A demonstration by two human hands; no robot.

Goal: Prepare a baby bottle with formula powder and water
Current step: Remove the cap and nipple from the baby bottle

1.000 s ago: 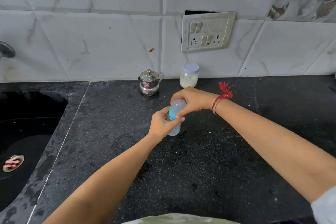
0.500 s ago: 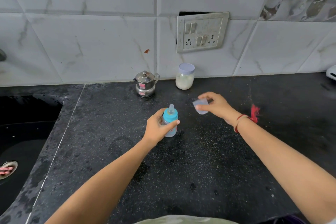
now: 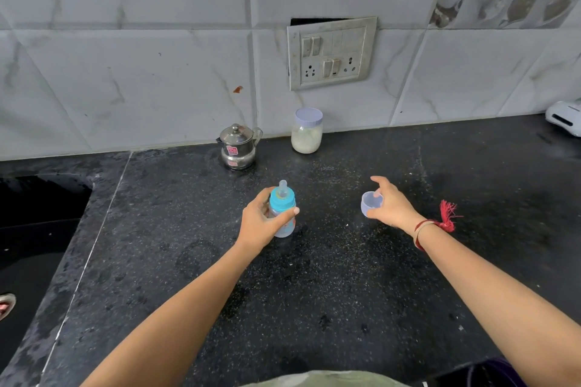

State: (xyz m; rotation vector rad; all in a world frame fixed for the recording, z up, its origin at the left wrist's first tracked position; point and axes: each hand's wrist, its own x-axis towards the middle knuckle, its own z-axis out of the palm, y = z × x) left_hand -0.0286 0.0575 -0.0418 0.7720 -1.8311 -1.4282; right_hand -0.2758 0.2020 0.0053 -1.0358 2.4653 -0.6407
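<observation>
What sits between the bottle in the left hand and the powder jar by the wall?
Nothing visible. Bare counter lies between the bottle in the left hand and the powder jar. The steel pot stands left of that line.

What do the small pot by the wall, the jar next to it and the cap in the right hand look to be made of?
Pot: polished steel, judging by mirror-like reflections. Jar: clear, glass or plastic, with white powder showing through. Cap: translucent bluish, likely thin plastic.
</observation>
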